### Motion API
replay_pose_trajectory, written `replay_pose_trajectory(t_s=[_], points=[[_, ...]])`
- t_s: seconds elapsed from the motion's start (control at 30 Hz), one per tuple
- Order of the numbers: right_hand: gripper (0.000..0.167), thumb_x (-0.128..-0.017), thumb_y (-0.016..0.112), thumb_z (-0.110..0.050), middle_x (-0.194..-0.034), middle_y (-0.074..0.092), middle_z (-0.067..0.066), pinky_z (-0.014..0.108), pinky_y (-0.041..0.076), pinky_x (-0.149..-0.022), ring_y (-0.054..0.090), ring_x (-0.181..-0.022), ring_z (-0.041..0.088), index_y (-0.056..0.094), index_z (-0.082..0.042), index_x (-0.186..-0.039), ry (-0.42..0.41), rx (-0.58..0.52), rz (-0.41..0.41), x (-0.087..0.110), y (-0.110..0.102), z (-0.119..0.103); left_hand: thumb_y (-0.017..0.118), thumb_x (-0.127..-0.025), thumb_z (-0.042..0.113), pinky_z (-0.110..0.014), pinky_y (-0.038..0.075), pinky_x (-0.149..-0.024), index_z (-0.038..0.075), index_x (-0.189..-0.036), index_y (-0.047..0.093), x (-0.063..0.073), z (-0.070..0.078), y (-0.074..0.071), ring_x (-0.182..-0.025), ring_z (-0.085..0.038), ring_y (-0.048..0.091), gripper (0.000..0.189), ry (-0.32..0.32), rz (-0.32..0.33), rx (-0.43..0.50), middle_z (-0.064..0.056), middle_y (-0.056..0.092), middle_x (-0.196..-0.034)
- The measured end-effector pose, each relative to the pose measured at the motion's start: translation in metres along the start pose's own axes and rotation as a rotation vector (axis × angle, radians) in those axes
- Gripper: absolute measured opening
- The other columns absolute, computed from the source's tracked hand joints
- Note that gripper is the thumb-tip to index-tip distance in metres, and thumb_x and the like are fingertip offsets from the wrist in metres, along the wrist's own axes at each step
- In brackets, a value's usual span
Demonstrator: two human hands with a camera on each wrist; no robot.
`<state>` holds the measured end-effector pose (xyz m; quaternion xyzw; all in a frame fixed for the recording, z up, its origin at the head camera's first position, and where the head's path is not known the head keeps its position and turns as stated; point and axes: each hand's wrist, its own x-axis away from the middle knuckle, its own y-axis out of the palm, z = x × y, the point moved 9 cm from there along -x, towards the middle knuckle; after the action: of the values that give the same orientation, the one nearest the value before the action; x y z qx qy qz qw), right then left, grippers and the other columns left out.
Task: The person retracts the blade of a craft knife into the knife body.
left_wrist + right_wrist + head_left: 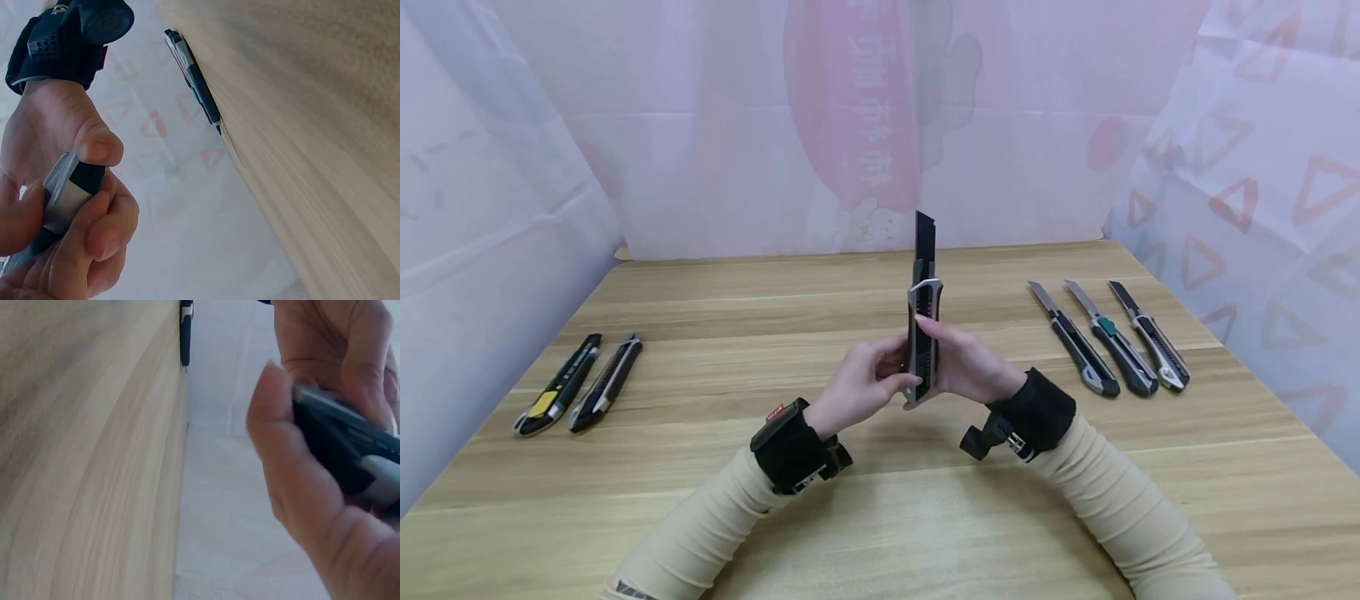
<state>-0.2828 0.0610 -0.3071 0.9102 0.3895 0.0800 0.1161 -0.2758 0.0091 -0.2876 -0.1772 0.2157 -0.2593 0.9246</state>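
Note:
Both hands hold a black-and-grey utility knife (pixel 924 333) upright over the middle of the table, its dark blade extended and pointing up. The left hand (pixel 867 385) pinches the lower part of the handle from the left, thumb across its front. From the right, the right hand (pixel 973 367) grips the handle, with its thumb on the front face below the grey collar. In the left wrist view the grey-and-black butt end of the knife (pixel 65 194) shows between fingers. In the right wrist view the dark handle of the knife (pixel 337 437) lies along curled fingers.
Three utility knives with blades out lie side by side at the right: a grey one (pixel 1082 354), one with a green slider (pixel 1120 350) and a silver one (pixel 1159 350). At the left lie a yellow-marked knife (pixel 559 385) and a black-and-silver knife (pixel 606 383). Printed curtains (pixel 715 183) surround the wooden table (pixel 737 317).

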Motion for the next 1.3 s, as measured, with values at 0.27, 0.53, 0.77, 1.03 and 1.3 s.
replay_pose_trajectory(t_s=[0.27, 0.53, 0.77, 1.03, 1.3], points=[[0.036, -0.092, 0.030, -0.034, -0.110, 0.039, 0.011, 0.056, 0.042, -0.078, 0.049, -0.094, 0.023, 0.033, -0.007, -0.116, -0.019, -0.017, -0.033, 0.0021, 0.0022, -0.0020, 0.059, -0.076, -0.005, -0.020, 0.050, -0.074, -0.001, -0.117, 0.048, -0.0009, 0.0030, -0.0010, -0.094, -0.022, 0.060, 0.043, 0.046, 0.000, -0.019, -0.017, 0.057, -0.110], [0.042, -0.090, 0.038, -0.036, -0.109, 0.041, 0.010, 0.053, 0.043, -0.078, 0.051, -0.094, 0.021, 0.030, -0.006, -0.119, -0.022, -0.004, -0.058, 0.0029, 0.0044, -0.0009, 0.059, -0.075, -0.005, -0.020, 0.050, -0.074, -0.001, -0.119, 0.047, -0.0001, 0.0039, -0.0021, -0.094, -0.023, 0.060, 0.046, 0.032, -0.007, -0.010, -0.018, 0.056, -0.112], [0.053, -0.090, 0.042, -0.031, -0.108, 0.043, 0.010, 0.051, 0.044, -0.078, 0.052, -0.092, 0.019, 0.019, 0.000, -0.126, -0.028, 0.023, -0.086, 0.0028, 0.0068, -0.0010, 0.059, -0.075, -0.004, -0.021, 0.049, -0.075, 0.000, -0.124, 0.043, -0.0014, 0.0025, -0.0039, -0.096, -0.022, 0.059, 0.051, 0.013, -0.013, 0.008, -0.017, 0.052, -0.118], [0.051, -0.090, 0.043, -0.017, -0.107, 0.047, 0.006, 0.049, 0.045, -0.079, 0.054, -0.091, 0.017, 0.017, 0.000, -0.129, -0.025, 0.081, -0.056, 0.0036, 0.0060, -0.0005, 0.059, -0.075, -0.005, -0.020, 0.049, -0.076, -0.001, -0.118, 0.048, -0.0014, 0.0024, -0.0047, -0.099, -0.023, 0.057, 0.044, 0.018, -0.023, 0.021, -0.015, 0.042, -0.129], [0.050, -0.089, 0.042, -0.013, -0.109, 0.045, 0.006, 0.050, 0.045, -0.079, 0.053, -0.092, 0.017, 0.015, -0.001, -0.130, -0.030, 0.082, -0.076, 0.0040, 0.0081, -0.0009, 0.059, -0.075, -0.004, -0.020, 0.049, -0.076, -0.003, -0.118, 0.047, -0.0023, 0.0018, -0.0046, -0.098, -0.023, 0.058, 0.044, 0.003, -0.039, 0.024, -0.017, 0.049, -0.122]])
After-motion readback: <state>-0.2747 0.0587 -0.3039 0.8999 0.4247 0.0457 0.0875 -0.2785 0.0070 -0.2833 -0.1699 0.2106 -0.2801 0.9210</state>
